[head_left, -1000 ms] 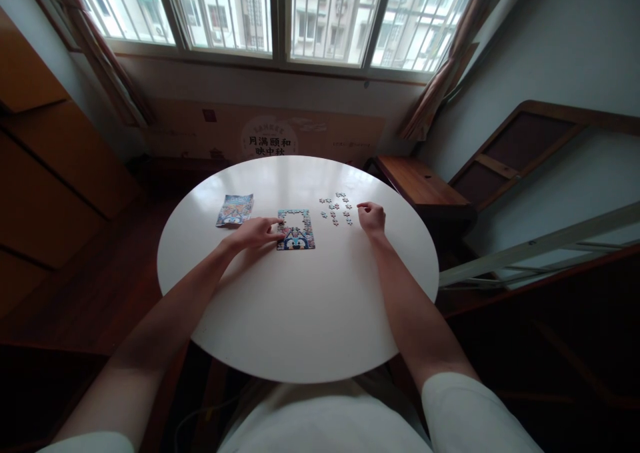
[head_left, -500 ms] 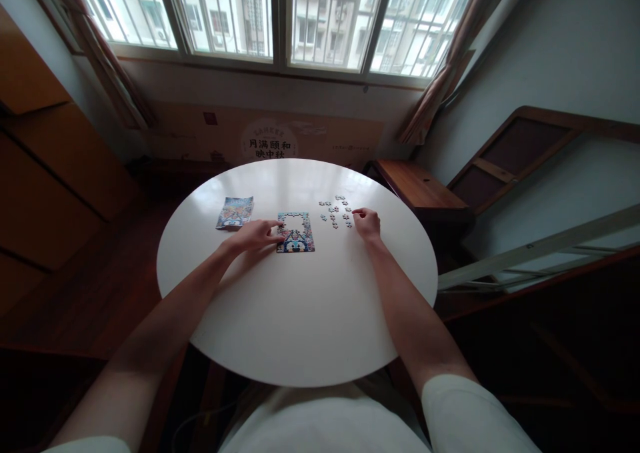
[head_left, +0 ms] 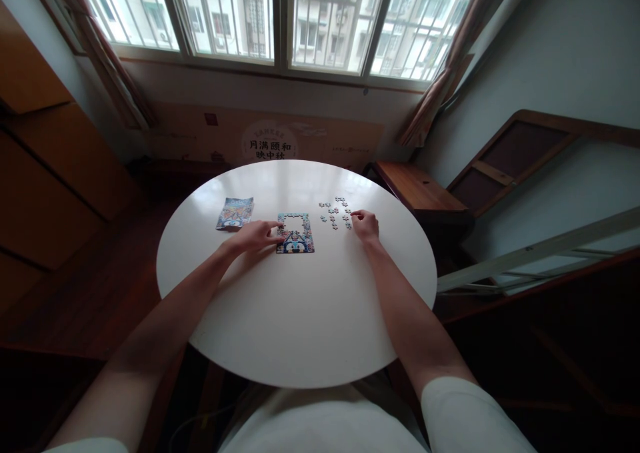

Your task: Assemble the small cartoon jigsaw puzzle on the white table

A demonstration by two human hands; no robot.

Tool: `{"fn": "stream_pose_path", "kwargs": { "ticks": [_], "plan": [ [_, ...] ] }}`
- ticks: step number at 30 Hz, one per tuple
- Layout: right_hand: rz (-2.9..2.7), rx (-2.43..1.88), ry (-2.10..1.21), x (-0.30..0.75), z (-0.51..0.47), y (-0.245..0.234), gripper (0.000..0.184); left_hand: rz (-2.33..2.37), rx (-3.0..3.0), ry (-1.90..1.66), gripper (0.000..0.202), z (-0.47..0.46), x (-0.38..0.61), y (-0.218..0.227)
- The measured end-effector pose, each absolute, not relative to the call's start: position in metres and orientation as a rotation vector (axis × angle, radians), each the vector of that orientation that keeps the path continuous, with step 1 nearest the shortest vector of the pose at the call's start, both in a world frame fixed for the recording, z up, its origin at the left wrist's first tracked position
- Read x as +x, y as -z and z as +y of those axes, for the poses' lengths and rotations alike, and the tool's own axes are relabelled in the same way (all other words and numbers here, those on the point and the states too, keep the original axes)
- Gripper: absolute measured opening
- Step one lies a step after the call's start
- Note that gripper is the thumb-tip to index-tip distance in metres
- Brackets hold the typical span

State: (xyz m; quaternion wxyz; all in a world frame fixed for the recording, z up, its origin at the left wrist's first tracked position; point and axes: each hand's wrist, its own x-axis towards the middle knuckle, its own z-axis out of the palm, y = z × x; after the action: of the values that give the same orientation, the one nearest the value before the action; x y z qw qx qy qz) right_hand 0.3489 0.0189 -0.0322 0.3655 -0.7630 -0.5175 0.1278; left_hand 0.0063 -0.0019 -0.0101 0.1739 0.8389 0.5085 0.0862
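A small, partly filled jigsaw puzzle [head_left: 296,233] lies flat near the middle of the round white table [head_left: 300,319], with a gap in its upper centre. My left hand [head_left: 255,235] rests on the table, fingertips touching the puzzle's left edge. Several loose puzzle pieces [head_left: 335,212] are scattered to the right of the puzzle. My right hand [head_left: 366,225] sits at the right edge of that scatter, fingers curled and pinching at a piece; the piece itself is too small to make out.
A colourful printed packet [head_left: 235,212] lies left of the puzzle. A wooden bench [head_left: 419,189] stands beyond the table's right side, a leaning frame [head_left: 525,146] against the right wall, wooden cabinets [head_left: 45,173] at left, and a barred window [head_left: 280,13] ahead.
My right hand has slid left toward the loose pieces and now touches their right edge. My left hand has stayed on the puzzle's left edge.
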Motion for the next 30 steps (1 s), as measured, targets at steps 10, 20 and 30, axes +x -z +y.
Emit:
{"fn": "stream_pose_path", "kwargs": {
  "ticks": [10, 20, 30],
  "plan": [
    [-1.391, -2.063, -0.424, 0.345, 0.064, 0.014, 0.026, 1.464, 2.358, -0.251, 0.065, -0.008, 0.009, 0.004],
    [-1.419, -2.233, -0.271, 0.333, 0.092, 0.019, 0.021, 1.471, 2.350, -0.263, 0.063, -0.009, 0.010, 0.003],
    [-1.320, -2.110, -0.356, 0.324, 0.090, 0.013, 0.006, 1.463, 2.338, -0.262, 0.063, -0.009, 0.010, 0.003]
  ]
}}
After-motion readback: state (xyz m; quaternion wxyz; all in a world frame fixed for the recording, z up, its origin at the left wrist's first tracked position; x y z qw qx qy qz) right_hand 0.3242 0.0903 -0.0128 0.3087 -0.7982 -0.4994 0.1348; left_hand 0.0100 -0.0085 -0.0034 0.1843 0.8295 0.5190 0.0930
